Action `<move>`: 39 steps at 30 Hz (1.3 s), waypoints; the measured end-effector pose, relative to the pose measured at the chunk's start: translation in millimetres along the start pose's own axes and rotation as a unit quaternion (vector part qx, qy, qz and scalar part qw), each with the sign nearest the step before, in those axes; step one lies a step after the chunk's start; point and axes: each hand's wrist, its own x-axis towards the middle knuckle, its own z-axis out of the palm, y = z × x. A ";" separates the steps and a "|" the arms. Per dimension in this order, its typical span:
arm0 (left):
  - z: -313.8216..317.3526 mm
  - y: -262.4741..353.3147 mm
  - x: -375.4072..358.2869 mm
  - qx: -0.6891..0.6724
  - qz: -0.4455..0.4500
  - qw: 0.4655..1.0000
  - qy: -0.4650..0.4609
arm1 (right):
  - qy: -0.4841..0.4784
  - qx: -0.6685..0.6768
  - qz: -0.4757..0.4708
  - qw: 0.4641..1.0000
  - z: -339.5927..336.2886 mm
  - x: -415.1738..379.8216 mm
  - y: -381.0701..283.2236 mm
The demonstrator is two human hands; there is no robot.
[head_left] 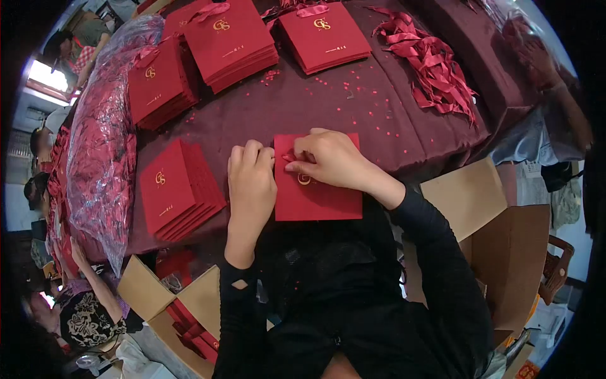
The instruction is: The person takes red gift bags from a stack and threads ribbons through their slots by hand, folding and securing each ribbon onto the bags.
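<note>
A red paper bag (322,202) with a gold logo lies at the table's near edge in front of me. My right hand (325,158) is over its upper part, thumb and fingers pinched on a small piece of red ribbon (289,156). At the bag's left edge is my left hand (252,177), its fingers curled; the fingertips are turned away, so what they hold, if anything, is hidden. To the left, a fanned stack of red bags (173,189) rests on the dark red cloth.
More stacks of red bags (233,44) stand at the back. Loose red ribbons (429,63) lie at the back right. A plastic sack (101,145) borders the left side. Open cardboard boxes (511,259) flank me below the table edge. Other people are around the table.
</note>
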 end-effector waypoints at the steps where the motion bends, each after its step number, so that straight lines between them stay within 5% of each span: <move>1: 0.7 -0.2 -0.5 0.016 0.009 1.000 0.003 | 0.003 0.002 -0.018 1.000 0.4 0.3 1.3; 14: 0.5 0.5 -2.6 0.020 0.001 1.000 -0.017 | -0.041 0.063 0.003 0.997 -11.2 3.8 2.0; 24: -14.4 -29.3 -7.1 0.110 -0.148 0.981 0.051 | -0.056 0.050 0.003 0.997 -8.6 1.9 8.4; 27: -6.9 -41.2 -4.7 0.124 -0.121 0.983 0.060 | -0.058 0.051 -0.007 0.997 -8.8 0.2 8.9; 31: -2.7 -37.7 -8.7 0.141 -0.181 0.973 0.022 | -0.055 0.046 -0.003 0.997 -10.2 0.4 3.3; 33: -10.9 -5.9 -14.7 0.050 -0.179 0.971 0.152 | -0.045 0.055 0.002 0.997 -10.8 -0.5 5.4; 35: -25.4 30.3 -38.0 -0.001 -0.198 0.980 0.002 | -0.038 0.070 0.002 0.997 -10.2 1.3 7.0; 37: -25.2 53.3 -57.2 0.086 -0.158 0.978 -0.103 | -0.106 0.153 0.078 0.979 -18.6 5.9 6.8; 38: -18.1 55.6 -59.2 0.132 -0.137 0.979 -0.072 | -0.160 0.276 0.184 0.930 -25.7 7.9 1.7; 39: -16.3 54.4 -56.9 0.127 -0.142 0.979 -0.070 | -0.166 0.272 0.185 0.930 -29.1 7.4 1.4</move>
